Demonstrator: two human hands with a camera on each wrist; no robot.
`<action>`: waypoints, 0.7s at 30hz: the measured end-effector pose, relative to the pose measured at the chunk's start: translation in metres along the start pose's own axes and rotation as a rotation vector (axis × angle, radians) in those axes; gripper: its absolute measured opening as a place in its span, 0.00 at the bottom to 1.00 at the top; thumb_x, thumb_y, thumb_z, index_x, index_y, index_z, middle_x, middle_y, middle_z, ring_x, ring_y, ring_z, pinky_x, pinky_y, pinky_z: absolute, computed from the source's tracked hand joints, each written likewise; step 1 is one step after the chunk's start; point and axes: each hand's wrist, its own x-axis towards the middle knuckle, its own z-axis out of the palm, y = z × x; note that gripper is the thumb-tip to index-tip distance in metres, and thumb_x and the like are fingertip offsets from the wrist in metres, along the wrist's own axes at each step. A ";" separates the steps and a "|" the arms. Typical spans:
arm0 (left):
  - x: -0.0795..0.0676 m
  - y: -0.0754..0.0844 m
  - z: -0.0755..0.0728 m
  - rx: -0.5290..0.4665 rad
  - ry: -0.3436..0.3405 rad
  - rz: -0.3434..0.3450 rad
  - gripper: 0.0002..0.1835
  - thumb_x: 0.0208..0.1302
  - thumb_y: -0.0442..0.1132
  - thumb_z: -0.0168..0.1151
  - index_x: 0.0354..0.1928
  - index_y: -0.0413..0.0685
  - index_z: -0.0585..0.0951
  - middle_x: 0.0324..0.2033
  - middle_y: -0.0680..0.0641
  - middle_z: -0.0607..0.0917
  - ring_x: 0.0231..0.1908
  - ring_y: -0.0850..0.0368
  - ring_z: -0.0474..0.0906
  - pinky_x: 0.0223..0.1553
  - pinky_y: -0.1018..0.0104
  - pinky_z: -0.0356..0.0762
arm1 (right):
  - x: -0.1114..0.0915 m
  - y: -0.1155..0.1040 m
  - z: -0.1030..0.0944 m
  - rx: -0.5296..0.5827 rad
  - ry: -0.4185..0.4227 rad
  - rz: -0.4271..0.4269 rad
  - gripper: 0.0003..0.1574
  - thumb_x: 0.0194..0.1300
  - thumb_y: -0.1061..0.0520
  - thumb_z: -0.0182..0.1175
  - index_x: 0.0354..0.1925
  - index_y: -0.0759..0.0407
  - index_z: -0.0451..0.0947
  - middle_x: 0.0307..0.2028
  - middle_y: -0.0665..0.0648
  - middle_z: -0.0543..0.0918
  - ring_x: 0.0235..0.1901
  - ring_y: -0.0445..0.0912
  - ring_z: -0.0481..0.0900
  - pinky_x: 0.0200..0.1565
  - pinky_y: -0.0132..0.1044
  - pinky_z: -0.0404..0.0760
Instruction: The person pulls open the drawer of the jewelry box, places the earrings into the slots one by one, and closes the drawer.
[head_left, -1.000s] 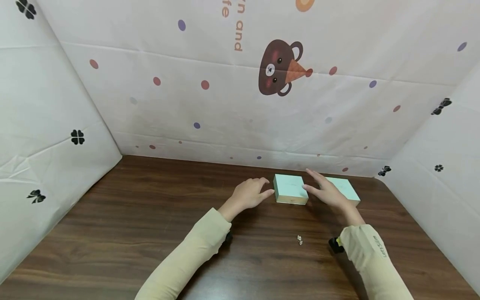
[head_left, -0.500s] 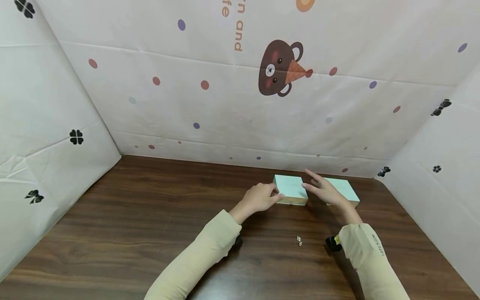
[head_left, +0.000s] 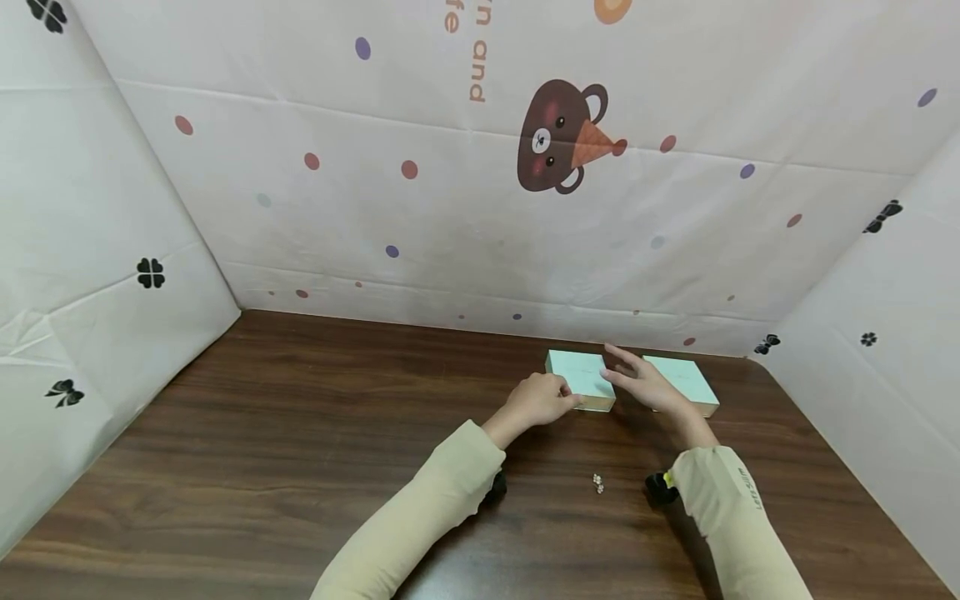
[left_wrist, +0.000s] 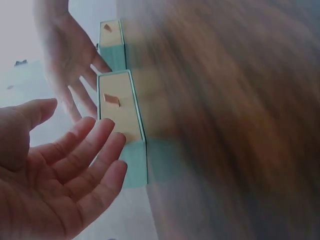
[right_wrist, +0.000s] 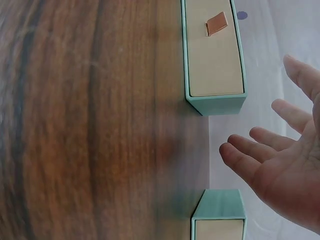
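Two mint-green boxes with beige drawer fronts and brown pull tabs stand side by side on the table. My left hand (head_left: 536,402) is at the front left of the left box (head_left: 581,368). In the left wrist view its loosely bent fingers overlap that box's drawer front (left_wrist: 122,97), below the pull tab (left_wrist: 112,99), and hold nothing. Over the gap between the boxes is my right hand (head_left: 645,385), fingers spread and nothing in it. The right box (head_left: 681,379) is partly covered by that hand. In the right wrist view, the right hand (right_wrist: 290,160) is apart from both boxes.
A small cluster of shiny, pale pieces (head_left: 597,483) lies on the brown wooden table (head_left: 337,433), in front of the left box. Behind the boxes rises a white printed cloth wall (head_left: 450,225), with further cloth walls at left and right.
My left hand has moved right, from beside the left box to across its front corner. The right hand has shifted slightly left. Both boxes and the small cluster stay in place.
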 end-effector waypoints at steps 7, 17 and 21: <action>0.007 0.002 0.008 -0.059 -0.016 -0.057 0.21 0.64 0.51 0.54 0.19 0.45 0.79 0.07 0.55 0.65 0.10 0.63 0.57 0.14 0.73 0.57 | 0.001 0.005 0.001 0.066 -0.008 0.030 0.41 0.69 0.49 0.49 0.69 0.66 0.44 0.67 0.73 0.46 0.65 0.67 0.47 0.59 0.61 0.56; 0.012 0.005 0.011 -0.107 -0.035 -0.128 0.20 0.62 0.48 0.56 0.19 0.43 0.83 0.17 0.49 0.82 0.14 0.61 0.70 0.15 0.72 0.63 | 0.004 0.012 0.004 0.213 -0.027 0.104 0.42 0.69 0.49 0.49 0.71 0.61 0.43 0.69 0.69 0.43 0.67 0.63 0.43 0.60 0.60 0.55; 0.015 0.007 0.012 -0.118 -0.038 -0.150 0.22 0.62 0.46 0.57 0.13 0.43 0.78 0.17 0.48 0.82 0.18 0.56 0.76 0.16 0.71 0.65 | 0.005 0.015 0.005 0.258 -0.028 0.117 0.42 0.68 0.49 0.50 0.71 0.59 0.42 0.70 0.65 0.40 0.68 0.62 0.40 0.61 0.59 0.52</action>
